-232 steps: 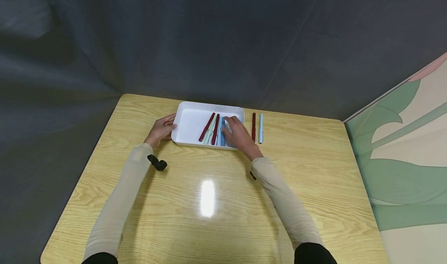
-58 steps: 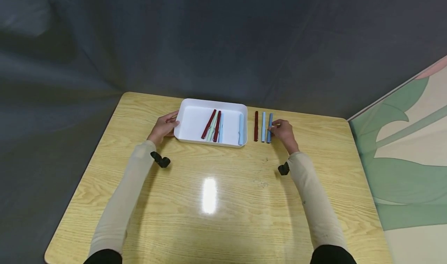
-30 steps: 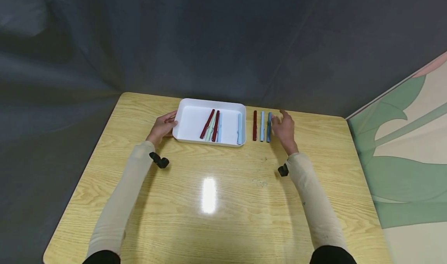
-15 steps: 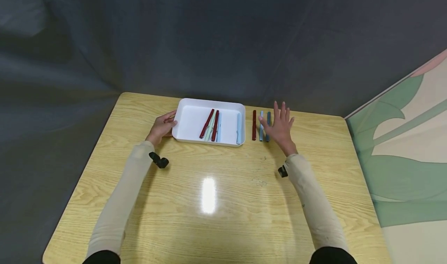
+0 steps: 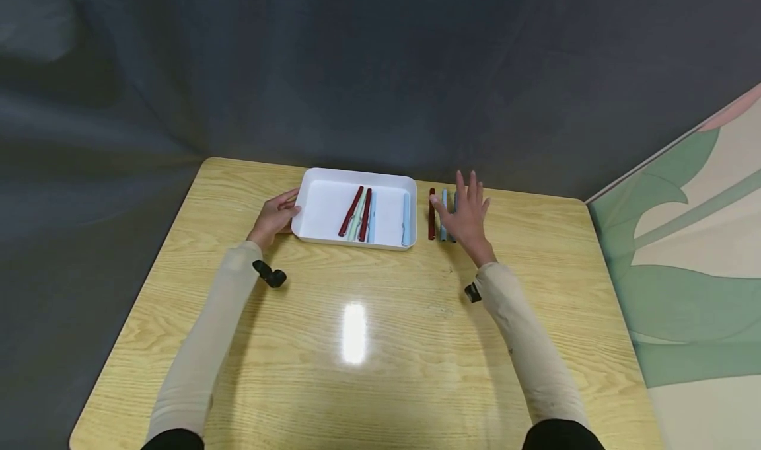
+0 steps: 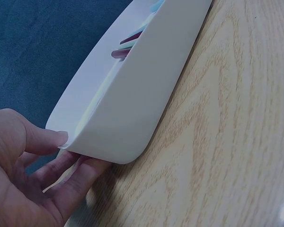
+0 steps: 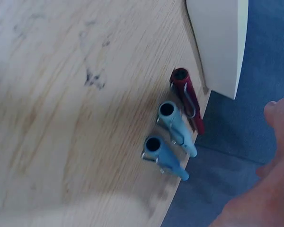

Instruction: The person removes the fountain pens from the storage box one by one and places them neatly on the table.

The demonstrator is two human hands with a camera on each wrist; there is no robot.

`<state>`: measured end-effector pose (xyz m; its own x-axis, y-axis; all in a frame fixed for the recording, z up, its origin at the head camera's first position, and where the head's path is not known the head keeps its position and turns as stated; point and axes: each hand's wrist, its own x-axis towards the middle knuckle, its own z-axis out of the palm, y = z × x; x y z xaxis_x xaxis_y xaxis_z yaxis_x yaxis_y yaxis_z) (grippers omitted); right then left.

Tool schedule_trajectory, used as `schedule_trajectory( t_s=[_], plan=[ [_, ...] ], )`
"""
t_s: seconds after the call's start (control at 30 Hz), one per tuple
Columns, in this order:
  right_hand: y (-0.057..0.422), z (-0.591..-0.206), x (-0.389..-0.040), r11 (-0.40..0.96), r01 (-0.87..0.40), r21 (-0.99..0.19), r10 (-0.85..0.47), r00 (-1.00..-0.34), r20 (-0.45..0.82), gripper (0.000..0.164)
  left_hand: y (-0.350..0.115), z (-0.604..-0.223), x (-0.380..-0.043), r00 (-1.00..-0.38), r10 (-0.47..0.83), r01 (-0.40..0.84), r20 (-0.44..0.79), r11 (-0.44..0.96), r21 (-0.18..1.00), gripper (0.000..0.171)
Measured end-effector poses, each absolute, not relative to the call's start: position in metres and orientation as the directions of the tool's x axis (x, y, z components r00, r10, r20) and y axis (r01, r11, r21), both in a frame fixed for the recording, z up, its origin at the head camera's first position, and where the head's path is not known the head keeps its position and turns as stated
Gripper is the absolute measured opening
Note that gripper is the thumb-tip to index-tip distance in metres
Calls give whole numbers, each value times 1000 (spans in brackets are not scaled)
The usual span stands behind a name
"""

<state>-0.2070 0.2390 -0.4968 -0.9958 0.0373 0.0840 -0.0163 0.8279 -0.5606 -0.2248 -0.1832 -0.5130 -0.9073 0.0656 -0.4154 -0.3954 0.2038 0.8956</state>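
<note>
My left hand (image 5: 275, 220) grips the left end of a white tray (image 5: 321, 232), thumb on the rim (image 6: 61, 142) and fingers below it. In the tray lie two dark red pens (image 5: 351, 211), a pale green pen (image 5: 355, 223) and light blue ones, with one light blue pen (image 5: 406, 220) apart at the right end. My right hand (image 5: 468, 222) has its fingers spread, holding nothing, over a row of three clipped pens on the table: dark red (image 7: 188, 97), light blue (image 7: 177, 127) and darker blue (image 7: 164, 157). It partly covers the row in the head view.
The wooden table (image 5: 357, 404) extends toward the front, with small dark marks (image 7: 92, 79) near the pens. A dark curtain (image 5: 357, 73) hangs behind its back edge. A patterned panel (image 5: 701, 258) stands at the right.
The right hand has brought the darker blue pen from the tray to the row, let go of it, spread its fingers and shifted slightly left. The left hand keeps its grip on the tray.
</note>
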Motion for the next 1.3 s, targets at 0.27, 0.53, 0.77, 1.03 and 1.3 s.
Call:
schedule_trajectory(
  t_s=[0.27, 0.53, 0.77, 1.03, 1.3],
  plan=[
    [223, -490, -208, 832, -68, -551, -12, -995, 103, 83, -184, -515, -225, -906, 73, -395, -416, 203, 896, 58],
    [211, -484, -207, 843, -83, -531, -44, -995, 85, 80, -185, -513, -225, -903, 105, -387, -417, 223, 895, 59],
    [199, -485, -207, 831, -158, -534, -115, -987, 113, 77, -184, -513, -228, -901, 113, -387, -419, 229, 893, 60],
    [186, -488, -206, 804, -266, -531, -230, -964, 134, 75, -185, -511, -228, -904, 119, -379, -412, 225, 897, 63],
    [175, -488, -204, 768, -304, -564, -287, -950, 121, 73, -183, -506, -229, -891, 121, -403, -438, 235, 885, 64]
  ],
)
